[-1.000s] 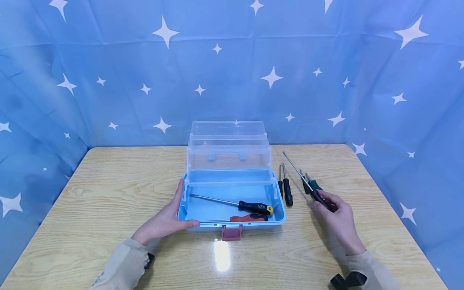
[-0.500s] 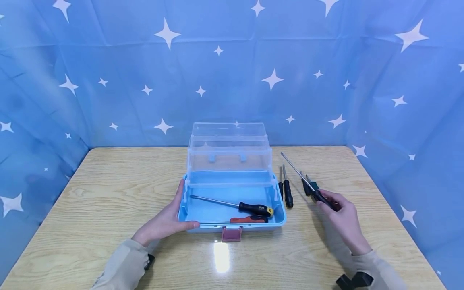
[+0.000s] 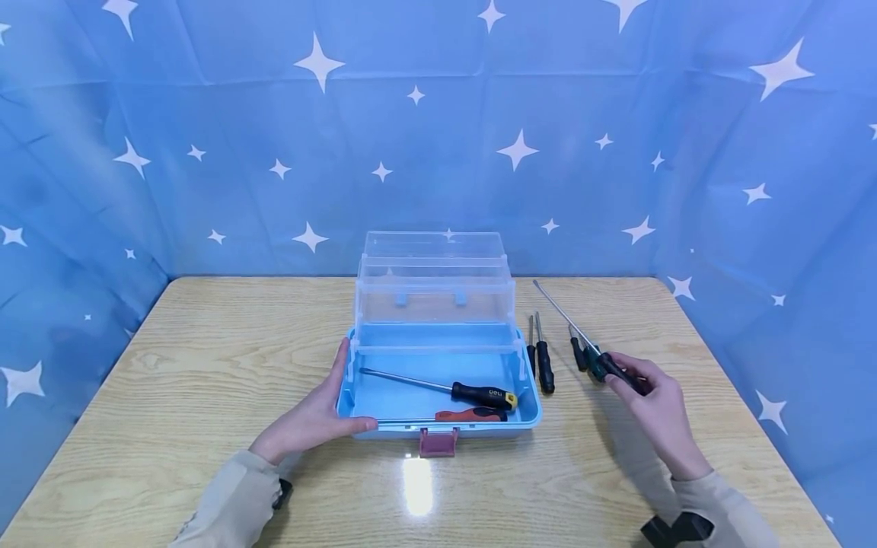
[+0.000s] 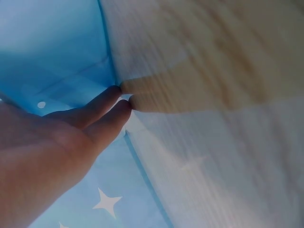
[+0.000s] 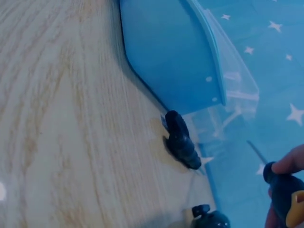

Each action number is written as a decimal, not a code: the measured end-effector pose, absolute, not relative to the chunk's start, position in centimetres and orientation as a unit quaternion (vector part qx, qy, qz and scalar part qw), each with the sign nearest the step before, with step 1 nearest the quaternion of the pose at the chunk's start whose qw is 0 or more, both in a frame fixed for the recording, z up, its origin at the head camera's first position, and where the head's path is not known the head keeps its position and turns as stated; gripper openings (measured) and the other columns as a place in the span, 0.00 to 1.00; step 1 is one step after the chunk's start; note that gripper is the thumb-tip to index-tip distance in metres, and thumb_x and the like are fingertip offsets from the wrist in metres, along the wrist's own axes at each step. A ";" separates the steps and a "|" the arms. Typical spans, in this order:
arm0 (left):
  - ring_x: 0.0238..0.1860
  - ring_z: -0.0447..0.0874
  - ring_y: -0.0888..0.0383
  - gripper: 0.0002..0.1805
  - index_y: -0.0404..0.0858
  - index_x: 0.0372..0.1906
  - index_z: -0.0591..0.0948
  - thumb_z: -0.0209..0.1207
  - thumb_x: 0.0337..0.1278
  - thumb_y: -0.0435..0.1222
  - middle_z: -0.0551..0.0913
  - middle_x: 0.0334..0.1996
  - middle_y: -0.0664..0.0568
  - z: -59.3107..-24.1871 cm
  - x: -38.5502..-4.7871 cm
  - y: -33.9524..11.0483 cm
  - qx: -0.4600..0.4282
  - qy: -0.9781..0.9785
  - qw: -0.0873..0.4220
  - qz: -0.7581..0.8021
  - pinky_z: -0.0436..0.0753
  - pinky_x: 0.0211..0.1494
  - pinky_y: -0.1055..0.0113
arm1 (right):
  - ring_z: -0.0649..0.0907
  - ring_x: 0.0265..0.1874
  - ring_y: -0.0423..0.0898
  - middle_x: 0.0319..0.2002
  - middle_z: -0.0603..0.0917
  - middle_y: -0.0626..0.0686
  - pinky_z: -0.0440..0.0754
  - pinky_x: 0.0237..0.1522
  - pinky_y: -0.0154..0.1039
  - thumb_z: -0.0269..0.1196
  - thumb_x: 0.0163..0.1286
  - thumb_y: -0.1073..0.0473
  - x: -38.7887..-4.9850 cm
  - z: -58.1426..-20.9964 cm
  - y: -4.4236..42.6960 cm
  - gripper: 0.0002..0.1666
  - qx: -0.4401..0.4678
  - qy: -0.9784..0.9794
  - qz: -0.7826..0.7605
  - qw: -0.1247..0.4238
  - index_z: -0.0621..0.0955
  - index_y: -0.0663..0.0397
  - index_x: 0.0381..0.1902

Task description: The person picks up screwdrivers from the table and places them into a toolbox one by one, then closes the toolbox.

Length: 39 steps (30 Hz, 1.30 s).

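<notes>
A blue toolbox [image 3: 411,365] with its clear lid [image 3: 434,297] raised stands mid-table. My left hand [image 3: 311,415] rests on its left front corner, thumb on the front rim and straight fingers along the side wall; in the left wrist view this hand [image 4: 61,142] touches the blue wall [image 4: 61,42]. Inside the box lie a black-and-yellow screwdriver [image 3: 479,393] and a red-handled screwdriver [image 3: 473,414]. My right hand [image 3: 658,407] holds a long screwdriver [image 3: 575,326] by its dark handle, tip toward the far left. The right wrist view shows yellow on that handle [image 5: 280,190].
Two black-handled screwdrivers [image 3: 544,369] lie along the box's right side. A short black-handled tool [image 3: 578,354] and a dark green-handled tool [image 3: 594,364] lie under or beside the held shaft. A reddish latch [image 3: 437,442] hangs at the box's front. A starry blue cloth [image 3: 438,114] surrounds the table.
My right hand has shifted slightly right with the screwdriver, and more of the short black-handled tool shows. My left hand and the toolbox stay put.
</notes>
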<state>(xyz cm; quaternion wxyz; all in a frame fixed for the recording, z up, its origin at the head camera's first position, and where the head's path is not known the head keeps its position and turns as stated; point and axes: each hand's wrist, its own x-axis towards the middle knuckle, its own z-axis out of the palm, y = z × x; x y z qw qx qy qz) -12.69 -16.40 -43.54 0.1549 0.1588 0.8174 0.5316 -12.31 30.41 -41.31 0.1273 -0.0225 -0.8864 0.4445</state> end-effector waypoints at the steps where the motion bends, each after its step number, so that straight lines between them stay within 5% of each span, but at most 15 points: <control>1: 0.74 0.32 0.39 0.67 0.49 0.75 0.26 0.70 0.51 0.42 0.32 0.76 0.43 -43.6 -12.7 -16.4 0.159 0.817 0.155 0.532 0.46 0.67 0.36 | 0.77 0.39 0.25 0.47 0.81 0.53 0.76 0.36 0.20 0.64 0.67 0.62 -12.3 -41.2 30.4 0.21 -0.023 -0.888 0.442 0.127 0.79 0.66 0.56; 14: 0.74 0.33 0.38 0.67 0.50 0.75 0.26 0.70 0.51 0.45 0.32 0.76 0.43 -43.5 -12.8 -16.4 0.163 0.819 0.155 0.527 0.47 0.67 0.36 | 0.77 0.40 0.28 0.44 0.78 0.34 0.75 0.35 0.21 0.63 0.67 0.62 -12.0 -40.0 30.6 0.21 -0.006 -0.889 0.436 0.138 0.79 0.65 0.57; 39: 0.74 0.33 0.38 0.67 0.50 0.75 0.26 0.70 0.50 0.45 0.32 0.76 0.43 -43.5 -12.7 -16.4 0.159 0.817 0.157 0.532 0.47 0.67 0.34 | 0.78 0.37 0.32 0.44 0.78 0.34 0.76 0.30 0.23 0.62 0.67 0.66 -11.9 -38.3 30.8 0.21 0.033 -0.885 0.440 0.148 0.79 0.62 0.58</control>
